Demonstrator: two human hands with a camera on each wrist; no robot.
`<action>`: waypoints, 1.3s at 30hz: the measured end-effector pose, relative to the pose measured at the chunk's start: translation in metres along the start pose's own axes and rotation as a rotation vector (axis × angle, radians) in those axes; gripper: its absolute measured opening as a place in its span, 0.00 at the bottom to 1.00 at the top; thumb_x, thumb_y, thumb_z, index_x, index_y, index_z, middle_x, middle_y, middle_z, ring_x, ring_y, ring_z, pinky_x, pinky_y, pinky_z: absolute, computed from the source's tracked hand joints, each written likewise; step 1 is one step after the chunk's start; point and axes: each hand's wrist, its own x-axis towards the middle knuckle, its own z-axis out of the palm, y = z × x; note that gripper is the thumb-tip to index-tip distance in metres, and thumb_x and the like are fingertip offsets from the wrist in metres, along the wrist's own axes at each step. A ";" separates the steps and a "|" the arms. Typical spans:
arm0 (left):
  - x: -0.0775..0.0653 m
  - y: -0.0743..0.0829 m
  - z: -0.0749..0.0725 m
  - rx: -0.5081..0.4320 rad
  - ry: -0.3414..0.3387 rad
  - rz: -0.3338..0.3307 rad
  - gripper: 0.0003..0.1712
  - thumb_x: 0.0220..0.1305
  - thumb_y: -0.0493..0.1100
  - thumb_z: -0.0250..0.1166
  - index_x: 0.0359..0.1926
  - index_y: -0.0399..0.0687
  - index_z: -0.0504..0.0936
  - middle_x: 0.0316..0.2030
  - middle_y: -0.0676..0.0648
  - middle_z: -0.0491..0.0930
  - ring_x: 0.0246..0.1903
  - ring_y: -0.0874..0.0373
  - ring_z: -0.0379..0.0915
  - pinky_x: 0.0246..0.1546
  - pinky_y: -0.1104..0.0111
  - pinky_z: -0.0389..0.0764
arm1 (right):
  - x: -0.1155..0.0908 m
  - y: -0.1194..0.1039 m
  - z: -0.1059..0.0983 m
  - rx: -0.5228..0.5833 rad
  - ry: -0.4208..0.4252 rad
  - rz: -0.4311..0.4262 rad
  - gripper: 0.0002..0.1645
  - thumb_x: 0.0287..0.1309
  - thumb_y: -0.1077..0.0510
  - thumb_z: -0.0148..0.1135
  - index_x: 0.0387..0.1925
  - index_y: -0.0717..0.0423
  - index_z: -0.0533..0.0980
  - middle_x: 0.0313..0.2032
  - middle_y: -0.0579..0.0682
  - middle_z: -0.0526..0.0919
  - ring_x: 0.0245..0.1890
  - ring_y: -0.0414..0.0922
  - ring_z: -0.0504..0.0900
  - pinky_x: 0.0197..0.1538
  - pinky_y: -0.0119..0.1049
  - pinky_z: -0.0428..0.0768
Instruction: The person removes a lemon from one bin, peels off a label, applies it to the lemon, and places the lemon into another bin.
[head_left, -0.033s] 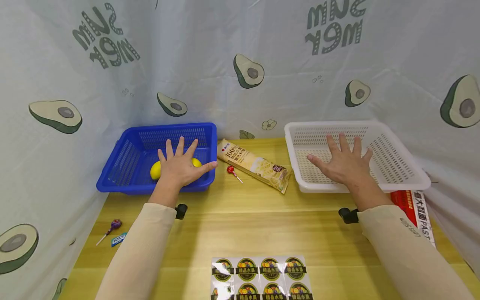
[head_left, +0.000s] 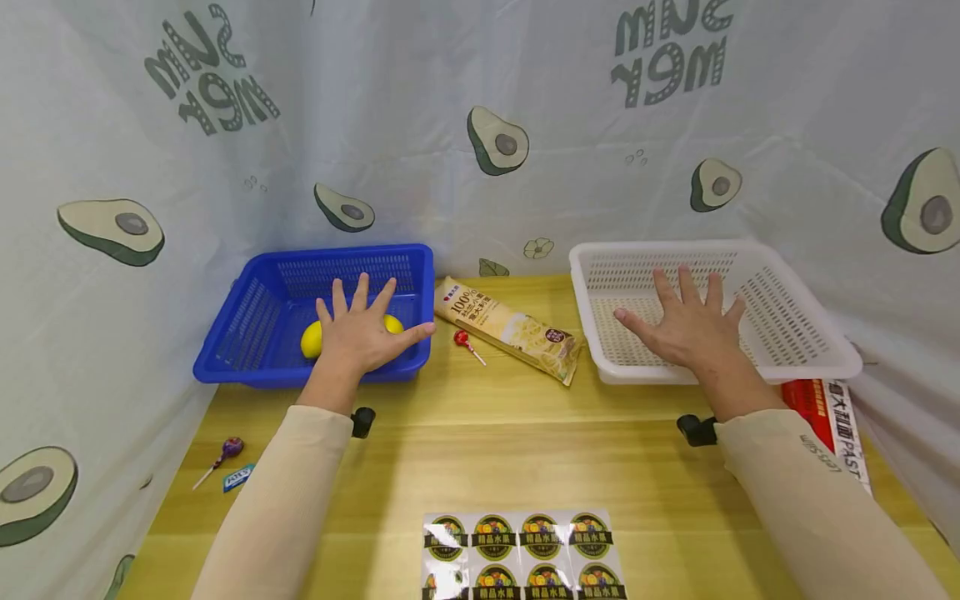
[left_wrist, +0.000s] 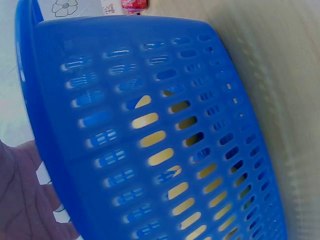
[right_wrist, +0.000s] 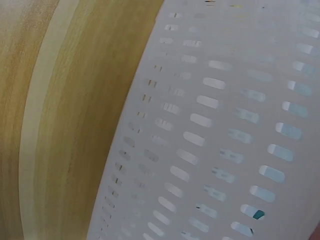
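My left hand (head_left: 357, 335) is spread over the blue basket (head_left: 258, 287), fingers straight and apart, holding nothing. Beneath it, partly hidden by the hand, lie yellow lemon-like fruits (head_left: 311, 341), whose yellow also shows through the slots of the blue basket wall (left_wrist: 100, 45) in the left wrist view. Over the white basket (head_left: 813, 333), my right hand (head_left: 693, 329) has its fingers fanned out and grips nothing. That basket shows only its slatted floor and walls. The right wrist view is filled mostly by the white basket wall (right_wrist: 225, 150).
Between the baskets lie a pasta packet (head_left: 510, 329) and a red lollipop (head_left: 462, 338). A purple lollipop (head_left: 232, 447) and small blue packet (head_left: 238, 477) are at left. A sticker sheet (head_left: 519, 517) lies in front; a red-and-white pasta package (head_left: 821, 417) sits by the white basket. Curtains enclose the table.
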 end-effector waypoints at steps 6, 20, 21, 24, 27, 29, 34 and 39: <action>0.002 -0.004 -0.002 -0.002 0.007 0.002 0.66 0.51 0.92 0.43 0.83 0.65 0.41 0.82 0.39 0.31 0.79 0.29 0.18 0.73 0.29 0.25 | 0.003 -0.004 0.000 0.013 0.002 -0.002 0.65 0.60 0.13 0.34 0.82 0.50 0.38 0.79 0.70 0.35 0.75 0.79 0.29 0.65 0.85 0.31; 0.031 -0.023 -0.034 0.017 -0.268 0.226 0.56 0.60 0.57 0.74 0.81 0.60 0.52 0.82 0.38 0.41 0.77 0.25 0.38 0.68 0.27 0.58 | -0.043 -0.097 -0.006 0.375 0.343 -0.176 0.38 0.71 0.45 0.59 0.74 0.57 0.64 0.53 0.65 0.81 0.52 0.64 0.80 0.51 0.62 0.81; 0.035 -0.023 -0.037 0.023 -0.302 0.249 0.55 0.60 0.53 0.75 0.81 0.60 0.53 0.82 0.38 0.41 0.77 0.26 0.38 0.69 0.28 0.56 | -0.045 -0.108 -0.004 0.418 0.325 -0.202 0.37 0.71 0.45 0.59 0.74 0.57 0.64 0.52 0.64 0.81 0.50 0.62 0.82 0.50 0.60 0.82; 0.046 -0.026 -0.044 0.028 -0.390 0.320 0.52 0.61 0.46 0.74 0.80 0.56 0.56 0.81 0.37 0.43 0.78 0.28 0.40 0.73 0.32 0.54 | -0.047 -0.139 0.008 0.582 0.225 -0.266 0.37 0.70 0.45 0.62 0.74 0.54 0.65 0.50 0.61 0.83 0.47 0.57 0.84 0.48 0.53 0.85; 0.057 -0.029 -0.047 -0.006 -0.478 0.312 0.50 0.62 0.41 0.74 0.80 0.57 0.58 0.81 0.37 0.44 0.78 0.34 0.48 0.72 0.39 0.63 | -0.045 -0.169 0.021 0.711 0.098 -0.294 0.37 0.69 0.44 0.64 0.74 0.49 0.66 0.48 0.57 0.83 0.46 0.53 0.84 0.47 0.47 0.85; 0.063 -0.031 -0.048 -0.045 -0.526 0.268 0.48 0.63 0.40 0.72 0.80 0.59 0.58 0.81 0.38 0.46 0.74 0.35 0.58 0.68 0.42 0.72 | -0.041 -0.188 0.030 0.780 0.016 -0.298 0.37 0.67 0.44 0.66 0.74 0.45 0.67 0.45 0.55 0.82 0.45 0.50 0.83 0.44 0.42 0.83; 0.079 -0.035 -0.047 -0.152 -0.628 0.157 0.46 0.67 0.39 0.70 0.79 0.63 0.59 0.81 0.39 0.48 0.62 0.38 0.75 0.60 0.49 0.81 | -0.027 -0.228 0.058 0.944 -0.179 -0.312 0.39 0.66 0.47 0.67 0.75 0.40 0.64 0.37 0.52 0.75 0.33 0.46 0.76 0.34 0.34 0.75; 0.091 -0.035 -0.037 -0.192 -0.725 0.137 0.44 0.68 0.36 0.68 0.79 0.59 0.60 0.81 0.41 0.46 0.71 0.38 0.65 0.60 0.53 0.81 | -0.020 -0.253 0.080 1.051 -0.303 -0.292 0.39 0.68 0.49 0.65 0.76 0.40 0.63 0.33 0.50 0.71 0.25 0.45 0.74 0.28 0.33 0.72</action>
